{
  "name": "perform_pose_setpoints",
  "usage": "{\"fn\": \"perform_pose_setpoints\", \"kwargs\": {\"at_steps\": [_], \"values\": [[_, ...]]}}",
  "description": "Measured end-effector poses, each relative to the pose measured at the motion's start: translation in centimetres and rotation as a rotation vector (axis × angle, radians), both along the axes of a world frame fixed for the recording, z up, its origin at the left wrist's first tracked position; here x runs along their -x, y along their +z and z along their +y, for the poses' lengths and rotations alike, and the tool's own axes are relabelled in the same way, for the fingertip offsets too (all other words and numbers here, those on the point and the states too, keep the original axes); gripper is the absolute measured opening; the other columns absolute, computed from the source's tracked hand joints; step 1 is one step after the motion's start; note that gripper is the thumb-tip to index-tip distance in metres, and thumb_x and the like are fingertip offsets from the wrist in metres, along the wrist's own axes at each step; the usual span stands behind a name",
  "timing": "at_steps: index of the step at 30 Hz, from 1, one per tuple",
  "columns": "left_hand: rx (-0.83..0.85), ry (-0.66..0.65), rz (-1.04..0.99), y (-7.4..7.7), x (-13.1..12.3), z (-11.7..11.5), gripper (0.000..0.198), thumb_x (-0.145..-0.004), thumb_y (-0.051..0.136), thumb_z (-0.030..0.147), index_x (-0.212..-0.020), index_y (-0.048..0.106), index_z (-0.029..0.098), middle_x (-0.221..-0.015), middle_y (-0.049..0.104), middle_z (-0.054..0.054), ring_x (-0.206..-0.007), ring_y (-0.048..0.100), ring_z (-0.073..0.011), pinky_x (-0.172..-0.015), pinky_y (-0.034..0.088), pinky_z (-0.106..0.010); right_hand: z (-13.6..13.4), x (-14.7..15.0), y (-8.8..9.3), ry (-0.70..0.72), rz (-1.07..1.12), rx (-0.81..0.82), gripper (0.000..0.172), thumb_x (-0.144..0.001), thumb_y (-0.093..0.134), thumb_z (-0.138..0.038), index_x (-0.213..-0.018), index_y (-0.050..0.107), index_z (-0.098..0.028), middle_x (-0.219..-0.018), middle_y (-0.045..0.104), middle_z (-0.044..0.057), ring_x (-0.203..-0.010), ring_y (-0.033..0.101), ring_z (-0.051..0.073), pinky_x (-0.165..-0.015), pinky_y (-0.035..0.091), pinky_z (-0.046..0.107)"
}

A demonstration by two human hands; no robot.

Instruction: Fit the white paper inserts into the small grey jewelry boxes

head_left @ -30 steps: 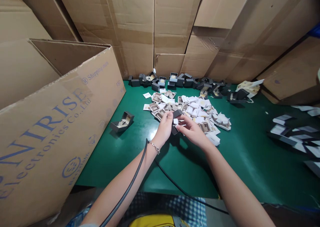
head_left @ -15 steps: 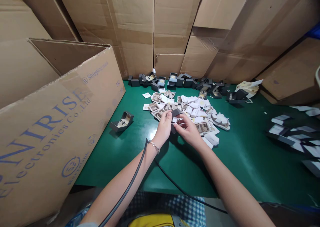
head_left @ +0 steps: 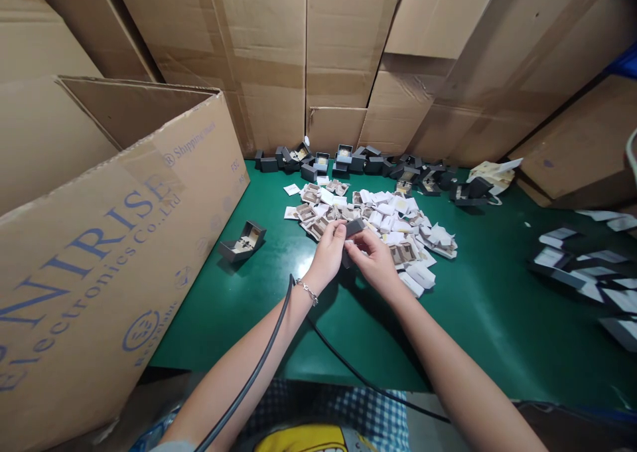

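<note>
My left hand is closed around a small dark hinged box, held with its lid up over the table. At the box's opening, the fingers of my right hand are pinched together; a bit of white shows there, but what they grip is hidden. Just beyond both hands lies a heap of white and grey-brown paper inserts. Off to the left, another dark box stands open with a pale lining.
Several dark boxes line the back of the green table. A large open carton stands at left, stacked cartons behind. Blurred dark boxes and white pieces lie at right. A black cable crosses my left forearm.
My right fingers have drawn closer together at the box's opening. The box has shifted slightly to the right in my left hand.
</note>
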State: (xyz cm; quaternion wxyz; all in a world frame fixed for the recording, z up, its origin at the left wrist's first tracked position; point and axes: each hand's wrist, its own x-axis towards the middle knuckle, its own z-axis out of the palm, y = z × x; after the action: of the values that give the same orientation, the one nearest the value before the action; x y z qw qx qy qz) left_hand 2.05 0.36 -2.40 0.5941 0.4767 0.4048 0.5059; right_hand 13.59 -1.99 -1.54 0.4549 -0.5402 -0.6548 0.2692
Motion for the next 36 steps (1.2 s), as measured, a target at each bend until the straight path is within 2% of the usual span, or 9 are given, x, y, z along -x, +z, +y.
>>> {"fn": "perform_pose_setpoints", "kwargs": {"at_steps": [4,9,19,24,29,32,36], "values": [[-0.010,0.002,0.010,0.1,0.0,-0.1,0.035,-0.090,0.045,0.045,-0.109,0.055,0.018,-0.115,0.062,-0.008,-0.106,0.058,-0.0188,-0.092,0.045,-0.030,-0.1,0.3,-0.3,-0.067,-0.014,-0.023,0.012,-0.080,0.054,-0.032,-0.074,0.055,-0.021,-0.075,0.057,0.002,-0.071,0.054,0.015,-0.068,0.046,0.030],[-0.017,-0.023,-0.005,0.2,0.2,-0.1,0.037,-0.089,0.047,0.047,-0.111,0.056,0.019,-0.120,0.060,-0.009,-0.111,0.056,-0.0201,-0.096,0.043,-0.032,0.0,-0.1,-0.6,-0.002,0.013,-0.043,0.011,-0.079,0.056,-0.031,-0.077,0.059,-0.021,-0.078,0.059,0.002,-0.073,0.055,0.016,-0.068,0.047,0.031],[-0.012,-0.048,-0.020,0.3,0.4,0.0,0.036,-0.088,0.048,0.047,-0.109,0.058,0.019,-0.119,0.061,-0.009,-0.109,0.057,-0.0204,-0.095,0.043,-0.032,-0.3,-0.3,0.5,0.012,-0.210,-0.126,0.014,-0.082,0.052,-0.032,-0.077,0.063,-0.023,-0.081,0.066,0.005,-0.083,0.059,0.023,-0.080,0.046,0.038],[0.021,-0.033,-0.047,0.5,0.5,-0.1,0.040,-0.086,0.050,0.052,-0.109,0.059,0.021,-0.113,0.063,-0.007,-0.103,0.059,-0.0205,-0.090,0.047,-0.032,-0.6,0.2,0.5,0.037,-0.219,-0.158,0.017,-0.085,0.049,-0.031,-0.087,0.064,-0.023,-0.095,0.064,0.008,-0.089,0.059,0.023,-0.080,0.048,0.038],[0.025,-0.036,-0.099,0.8,0.7,-0.1,0.043,-0.085,0.050,0.053,-0.109,0.061,0.020,-0.113,0.064,-0.008,-0.110,0.058,-0.0220,-0.097,0.044,-0.035,-0.9,0.0,0.5,0.085,-0.287,-0.253,0.020,-0.088,0.046,-0.029,-0.098,0.061,-0.022,-0.096,0.062,0.009,-0.090,0.059,0.022,-0.080,0.049,0.037],[0.044,-0.020,-0.176,0.7,0.7,0.2,0.044,-0.085,0.051,0.054,-0.111,0.062,0.019,-0.117,0.064,-0.009,-0.115,0.056,-0.0227,-0.100,0.042,-0.036,-1.0,-0.1,0.3,0.149,-0.340,-0.299,0.029,-0.084,0.049,-0.028,-0.111,0.056,-0.021,-0.101,0.062,0.010,-0.094,0.058,0.023,-0.083,0.049,0.039],[0.150,0.034,-0.364,0.8,0.6,0.7,0.048,-0.086,0.049,0.054,-0.116,0.059,0.017,-0.119,0.064,-0.011,-0.115,0.057,-0.0215,-0.101,0.043,-0.036,-1.2,0.3,-0.3,0.192,-0.478,-0.331,0.052,-0.078,0.050,-0.021,-0.129,0.047,-0.020,-0.126,0.054,0.014,-0.119,0.050,0.027,-0.100,0.043,0.046]]}}
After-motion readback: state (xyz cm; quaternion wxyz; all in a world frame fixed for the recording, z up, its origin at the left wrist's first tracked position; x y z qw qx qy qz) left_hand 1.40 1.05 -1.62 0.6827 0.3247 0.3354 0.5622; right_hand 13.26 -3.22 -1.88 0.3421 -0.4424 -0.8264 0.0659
